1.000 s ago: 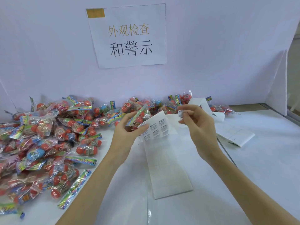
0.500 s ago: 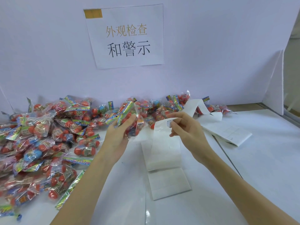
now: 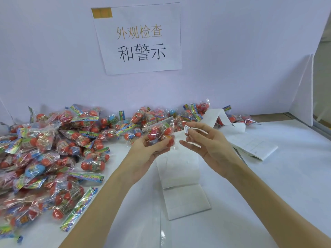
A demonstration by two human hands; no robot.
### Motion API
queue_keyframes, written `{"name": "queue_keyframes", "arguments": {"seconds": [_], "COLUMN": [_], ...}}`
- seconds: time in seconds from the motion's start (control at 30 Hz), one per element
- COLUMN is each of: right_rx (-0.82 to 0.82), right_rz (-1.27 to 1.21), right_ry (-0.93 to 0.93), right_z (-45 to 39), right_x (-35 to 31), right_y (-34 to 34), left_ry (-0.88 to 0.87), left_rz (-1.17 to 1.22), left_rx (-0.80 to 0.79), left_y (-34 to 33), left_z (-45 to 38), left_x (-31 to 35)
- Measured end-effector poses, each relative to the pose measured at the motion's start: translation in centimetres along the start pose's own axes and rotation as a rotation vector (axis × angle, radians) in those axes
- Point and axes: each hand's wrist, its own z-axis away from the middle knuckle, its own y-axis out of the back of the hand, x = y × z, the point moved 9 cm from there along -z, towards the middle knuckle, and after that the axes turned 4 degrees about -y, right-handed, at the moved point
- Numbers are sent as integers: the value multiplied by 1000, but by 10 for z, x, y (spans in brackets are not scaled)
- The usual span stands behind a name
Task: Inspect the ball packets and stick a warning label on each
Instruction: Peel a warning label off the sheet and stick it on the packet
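One clear ball packet (image 3: 160, 133) with red balls inside is gripped in the curled fingers of the left hand (image 3: 146, 151), raised above the white table (image 3: 268, 203). One small printed warning label (image 3: 187, 130) is pinched at the fingertips of the right hand (image 3: 211, 145), whose other fingers are spread loosely; the label is held just beside the packet's right edge, not touching it as far as can be told. Below the two hands one folded strip of label backing paper (image 3: 180, 178) is laid out, and a second folded strip (image 3: 254, 145) is seen to the right. A large heap of packets (image 3: 53, 149), too many to be counted, is piled on the left and along the back wall. One paper sign (image 3: 139, 38) is fixed to the wall.
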Motion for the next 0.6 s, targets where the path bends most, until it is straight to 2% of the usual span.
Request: {"name": "queue_keyframes", "arguments": {"seconds": [0.2,0.33,0.6], "right_rx": [40,87,129], "right_rz": [379,686,737], "right_ry": [56,129,201], "right_z": [5,7,8], "right_x": [-4,-6,-5], "right_y": [-2,-4,-7], "left_ry": [-2,45,24], "left_rz": [8,122,90], "left_rx": [-20,-47,-50], "left_y": [-12,-15,-14], "left_z": [3,3,2], "left_x": [-8,-13,-14]}}
